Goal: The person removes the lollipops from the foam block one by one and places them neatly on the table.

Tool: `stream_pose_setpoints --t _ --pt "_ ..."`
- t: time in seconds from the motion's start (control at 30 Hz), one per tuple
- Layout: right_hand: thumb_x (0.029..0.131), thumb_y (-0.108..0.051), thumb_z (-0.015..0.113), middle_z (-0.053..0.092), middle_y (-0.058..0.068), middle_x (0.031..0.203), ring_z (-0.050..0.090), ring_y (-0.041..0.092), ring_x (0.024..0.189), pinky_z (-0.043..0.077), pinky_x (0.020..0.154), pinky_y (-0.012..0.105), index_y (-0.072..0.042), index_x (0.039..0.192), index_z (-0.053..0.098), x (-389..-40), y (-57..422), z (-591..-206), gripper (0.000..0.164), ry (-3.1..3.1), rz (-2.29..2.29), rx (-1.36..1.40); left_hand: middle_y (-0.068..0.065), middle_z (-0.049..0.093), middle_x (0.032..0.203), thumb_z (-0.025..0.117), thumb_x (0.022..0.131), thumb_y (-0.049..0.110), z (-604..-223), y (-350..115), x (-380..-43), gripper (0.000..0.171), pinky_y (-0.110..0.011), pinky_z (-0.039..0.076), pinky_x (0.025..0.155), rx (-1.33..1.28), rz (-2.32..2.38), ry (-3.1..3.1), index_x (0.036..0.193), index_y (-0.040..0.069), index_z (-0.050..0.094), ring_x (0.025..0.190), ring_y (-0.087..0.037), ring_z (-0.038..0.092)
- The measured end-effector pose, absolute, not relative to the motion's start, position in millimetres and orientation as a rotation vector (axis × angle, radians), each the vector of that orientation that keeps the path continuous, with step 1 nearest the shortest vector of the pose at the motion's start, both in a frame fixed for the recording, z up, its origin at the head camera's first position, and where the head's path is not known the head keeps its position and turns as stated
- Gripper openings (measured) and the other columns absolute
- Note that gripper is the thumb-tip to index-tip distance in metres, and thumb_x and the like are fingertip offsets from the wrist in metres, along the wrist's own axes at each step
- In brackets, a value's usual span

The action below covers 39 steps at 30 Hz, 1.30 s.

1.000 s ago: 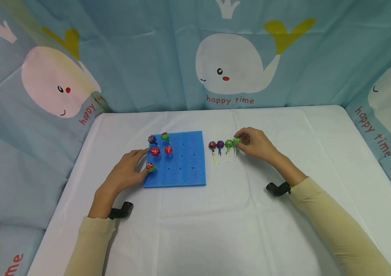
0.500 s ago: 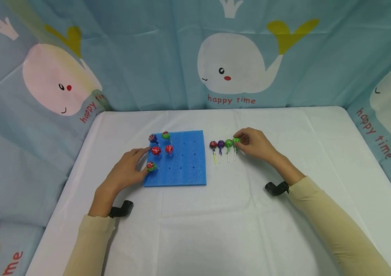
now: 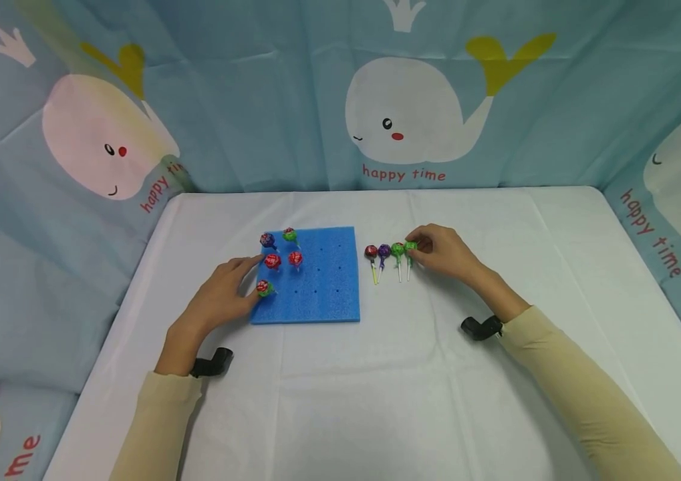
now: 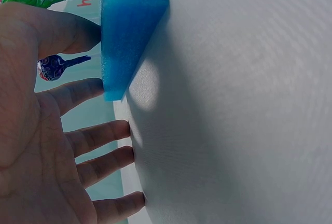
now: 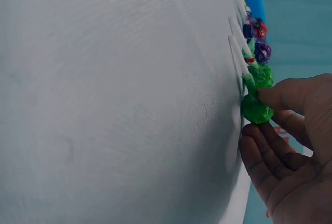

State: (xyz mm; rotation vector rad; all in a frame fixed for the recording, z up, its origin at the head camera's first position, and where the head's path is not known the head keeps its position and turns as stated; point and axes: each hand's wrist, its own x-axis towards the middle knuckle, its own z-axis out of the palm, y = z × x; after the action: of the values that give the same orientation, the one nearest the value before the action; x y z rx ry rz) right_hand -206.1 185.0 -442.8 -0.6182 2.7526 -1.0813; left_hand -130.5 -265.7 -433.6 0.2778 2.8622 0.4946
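A blue foam board (image 3: pixel 327 294) with small holes lies on the table, and several lollipops stand in its left part, among them a red lollipop (image 3: pixel 295 260) and a purple-blue lollipop (image 4: pixel 52 67). My left hand (image 3: pixel 220 297) rests at the board's left edge, thumb and index finger touching it, fingers spread and fairly straight. Right of the board, a row of lollipops lies flat: a dark red lollipop (image 3: pixel 371 252), a purple lollipop (image 3: pixel 384 251) and two green ones. My right hand (image 3: pixel 445 252) pinches the head of the rightmost green lollipop (image 5: pixel 257 111) between thumb and fingers.
A white cloth covers the table (image 3: pixel 370 401). Behind and beside it hangs a blue curtain (image 3: pixel 280 133) printed with whales. Each wrist carries a black camera, such as the right wrist camera (image 3: pixel 481 328).
The purple lollipop's stick end has swung slightly left, and the rightmost green lollipop has shifted a little left with my right hand. My left hand stays in place at the board.
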Motion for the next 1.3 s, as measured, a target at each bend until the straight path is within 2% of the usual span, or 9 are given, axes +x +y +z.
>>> stream_pose_setpoints --t 0.23,0.57,0.93,1.3 --pt "0.097 -0.007 0.072 0.073 0.022 0.118 0.072 0.035 0.105 0.060 0.095 0.052 0.003 0.124 0.071 -205.6 185.0 -442.7 0.029 2.762 -1.064 -0.644 -0.024 0.042 0.165 0.061 0.098 0.032 -432.8 -265.5 -131.4 0.074 -0.073 0.035 0.121 0.276 0.489 2.864 0.166 0.015 0.036 0.153 -0.049 0.036" --pt "0.098 -0.014 0.075 0.067 0.025 0.126 0.069 0.040 0.114 0.059 0.099 0.054 0.003 0.132 0.066 -202.2 185.7 -438.4 0.039 2.833 -1.084 -0.688 -0.024 0.043 0.164 0.061 0.099 0.032 -434.5 -265.0 -129.6 0.072 -0.073 0.036 0.120 0.276 0.485 2.866 0.165 0.014 0.037 0.153 -0.049 0.038" --pt "0.098 -0.011 0.073 0.064 0.024 0.130 0.067 0.041 0.121 0.058 0.102 0.056 0.001 0.131 0.068 -194.1 167.8 -423.6 0.036 2.837 -1.102 -0.756 -0.024 0.042 0.164 0.060 0.099 0.034 -434.4 -266.0 -132.2 0.073 -0.073 0.036 0.121 0.279 0.499 2.868 0.165 0.015 0.036 0.153 -0.048 0.037" --pt "0.097 -0.014 0.075 0.068 0.017 0.130 0.068 0.035 0.121 0.058 0.104 0.052 -0.003 0.130 0.070 -188.2 146.3 -420.9 0.036 2.792 -1.104 -0.842 -0.024 0.042 0.164 0.062 0.098 0.033 -435.5 -265.2 -131.5 0.074 -0.074 0.037 0.119 0.268 0.475 2.872 0.165 0.014 0.037 0.153 -0.049 0.037"
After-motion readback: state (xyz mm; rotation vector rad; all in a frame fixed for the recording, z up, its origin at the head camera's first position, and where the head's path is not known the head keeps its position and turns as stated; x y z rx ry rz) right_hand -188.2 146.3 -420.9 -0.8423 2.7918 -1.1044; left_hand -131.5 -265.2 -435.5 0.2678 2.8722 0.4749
